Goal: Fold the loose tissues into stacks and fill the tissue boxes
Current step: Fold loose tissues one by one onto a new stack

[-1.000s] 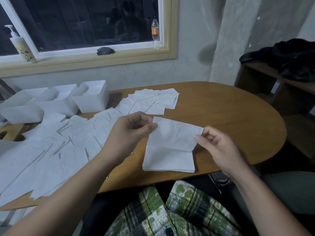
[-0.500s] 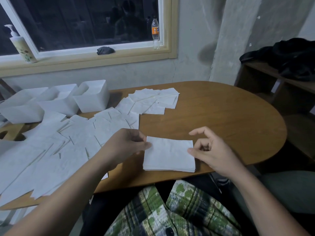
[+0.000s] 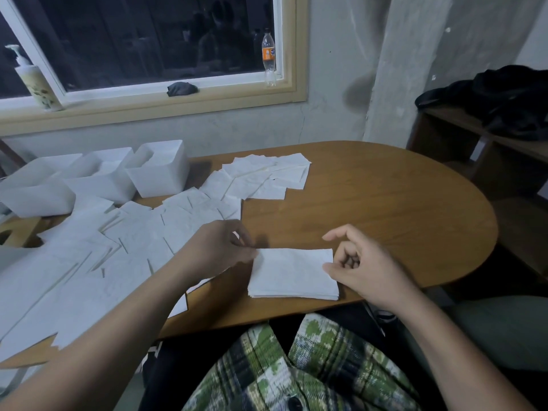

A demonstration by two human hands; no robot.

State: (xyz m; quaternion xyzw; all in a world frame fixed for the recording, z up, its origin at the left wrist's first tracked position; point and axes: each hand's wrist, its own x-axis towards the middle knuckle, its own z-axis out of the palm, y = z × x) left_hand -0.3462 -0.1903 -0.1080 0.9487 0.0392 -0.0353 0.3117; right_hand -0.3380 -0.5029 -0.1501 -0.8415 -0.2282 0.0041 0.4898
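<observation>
Folded down flat since a second ago, with the top sheet's raised half now lying on the folded stack point(image 3: 292, 272) at the near edge of the table point(image 3: 370, 209). Pinching its far-left corner with the left hand point(image 3: 219, 252); touching its right edge with the thumb tip of the right hand point(image 3: 364, 269), index lifted, other fingers loosely curled round nothing. Looks like one fold just finishing. Next, probably: letting go, then drawing another sheet from the loose tissues point(image 3: 133, 250) just left, matching edges carefully. Farther back: three white tissue boxes point(image 3: 158, 170), apparently awaiting filling.
</observation>
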